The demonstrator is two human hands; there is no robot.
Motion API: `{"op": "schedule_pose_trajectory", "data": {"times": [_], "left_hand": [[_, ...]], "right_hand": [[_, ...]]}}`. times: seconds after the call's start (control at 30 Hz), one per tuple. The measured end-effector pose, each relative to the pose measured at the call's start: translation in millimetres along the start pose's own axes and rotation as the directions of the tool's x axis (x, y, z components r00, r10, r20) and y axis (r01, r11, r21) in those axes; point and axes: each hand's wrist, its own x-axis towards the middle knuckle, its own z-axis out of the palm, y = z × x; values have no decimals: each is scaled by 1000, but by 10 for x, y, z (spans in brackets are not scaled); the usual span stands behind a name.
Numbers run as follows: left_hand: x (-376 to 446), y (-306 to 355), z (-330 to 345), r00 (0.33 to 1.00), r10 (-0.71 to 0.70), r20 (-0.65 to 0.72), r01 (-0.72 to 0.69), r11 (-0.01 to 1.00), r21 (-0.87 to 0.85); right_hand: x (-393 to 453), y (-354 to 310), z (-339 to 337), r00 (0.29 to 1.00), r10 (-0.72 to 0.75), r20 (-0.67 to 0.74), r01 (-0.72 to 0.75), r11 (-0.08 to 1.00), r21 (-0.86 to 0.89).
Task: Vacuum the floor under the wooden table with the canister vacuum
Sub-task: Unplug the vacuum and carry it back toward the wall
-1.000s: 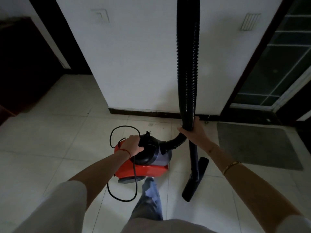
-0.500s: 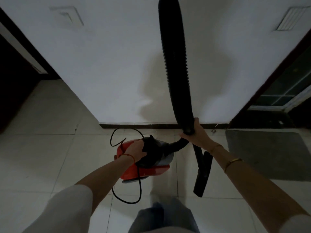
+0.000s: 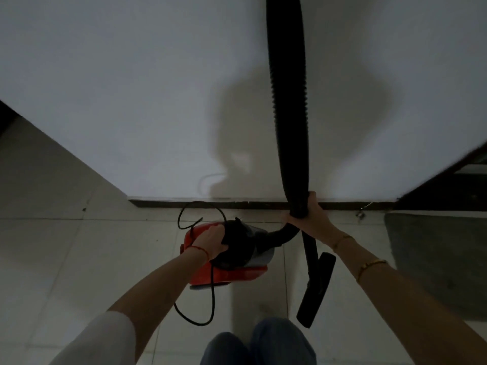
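gripping the upright hose (image 3: 290, 114), right hand (image 3: 309, 219); left hand (image 3: 210, 243) clasps the vacuum (image 3: 232, 259), nozzle (image 3: 316, 288) pointing floorward

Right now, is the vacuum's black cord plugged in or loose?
Loose, as far as shown: the cord loops on the floor beside the red vacuum; its plug isn't visible.

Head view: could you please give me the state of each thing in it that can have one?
Canister vacuum: on the tiled floor near the wall.
Left hand: grips the canister's dark top.
Right hand: grips the hose end, fingers curled round it.
Hose: runs up out of frame.
Floor nozzle: hangs tilted below the right hand.
Power cord: loose, looped on the floor.
Grey mat: lying flat.
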Motion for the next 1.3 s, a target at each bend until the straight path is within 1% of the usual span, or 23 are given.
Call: {"op": "schedule_pose_trajectory", "data": {"times": [0.07,0.17,0.27,0.37,0.53,0.7,0.8,0.9,0.97,1.2,1.3], "left_hand": [[385,-183,268,1000,3,6,-3,1000,15],[915,-464,669,1000,12,5,-12,999,35],[1375,-732,1050,1000,19,4,-20,999,47],[1745,-948,1368,1000,18,-5,-17,997,78],[2166,-1184,1705,1000,-3,-18,5,995,104],[2414,-1292,1898,999,-12,-44,17,994,105],[2539,-1286,1949,998,0,-55,6,995,99],[2621,-1261,1959,998,6,-58,1,994,112],[2662,-1271,1968,997,8,-75,-1,994,105],[2637,-1345,1990,987,13,-163,0,997,83],[2577,-1348,1985,980,14,-196,9,993,118]], "right_hand": [[278,317,248,1000,-6,26,5,1000,15],[642,771,587,999,-22,28,22,1000,-15],[970,1189,872,995,-33,98,36,999,-28],[1245,1486,1138,990,-31,138,36,999,-36],[1616,2030,1481,993,-20,113,28,998,-65],[1686,2029,1625,999,-26,44,32,988,-151],[1753,2137,1690,1000,10,21,-7,988,-153],[1819,2179,1718,999,-50,1,49,981,-189],[1827,2175,1744,997,-67,-38,57,975,-215],[1683,2157,1790,983,-120,-140,99,983,-152],[1630,2232,1777,974,-111,-198,76,981,-177]]}}
